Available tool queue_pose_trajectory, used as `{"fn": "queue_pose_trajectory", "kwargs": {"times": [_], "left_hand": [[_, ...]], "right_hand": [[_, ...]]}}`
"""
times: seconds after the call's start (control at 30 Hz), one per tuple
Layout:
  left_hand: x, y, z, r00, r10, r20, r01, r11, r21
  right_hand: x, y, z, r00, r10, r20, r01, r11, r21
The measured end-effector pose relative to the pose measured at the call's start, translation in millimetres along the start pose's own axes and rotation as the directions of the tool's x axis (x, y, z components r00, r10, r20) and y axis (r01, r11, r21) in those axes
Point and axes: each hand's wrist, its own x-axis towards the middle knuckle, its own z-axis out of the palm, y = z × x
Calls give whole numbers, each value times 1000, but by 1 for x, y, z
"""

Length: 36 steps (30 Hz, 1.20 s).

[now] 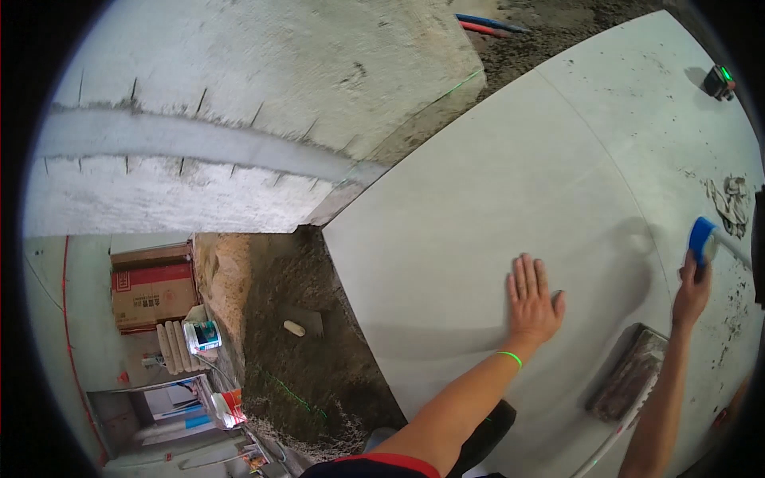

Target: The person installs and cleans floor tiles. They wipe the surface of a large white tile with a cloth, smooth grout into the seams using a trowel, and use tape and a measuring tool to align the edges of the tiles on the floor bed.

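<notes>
In the head view, the large, smooth, pale-grey slab (446, 207) spanned centre and right. The left hand (534, 315) lay open, palm down, on it right of centre; the right hand (692, 299) gripped the blue-headed tool (701, 237) at far right. Good execution likely required even palm pressure and tool clearance from the dark-brown rectangular block (625, 378), lower right. At left were the white, teal-labelled bucket (202, 338), white-and-red bucket (229, 408) and brown-and-red cardboard box (153, 299); their contents could not be determined.
</notes>
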Motion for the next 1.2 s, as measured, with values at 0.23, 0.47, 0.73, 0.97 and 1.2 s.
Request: {"fn": "queue_pose_trajectory", "kwargs": {"times": [0.23,0.47,0.73,0.97,1.2], "left_hand": [[3,-45,10,957,283,-64,-290,936,-198],[29,-313,-73,944,-308,-121,318,946,67],[-58,-350,-67,866,-475,-154,491,866,95],[-51,-337,-73,816,-577,-41,576,817,-24],[-53,-342,-63,826,-562,32,548,816,183]], "right_hand": [[-205,-55,44,930,30,366,-38,999,15],[-330,-66,-7,852,379,361,-309,921,-237],[-326,-156,165,773,-27,634,322,878,-354],[-366,-222,389,481,-174,860,451,890,-72],[-382,-237,461,400,-111,910,502,857,-116]]}}
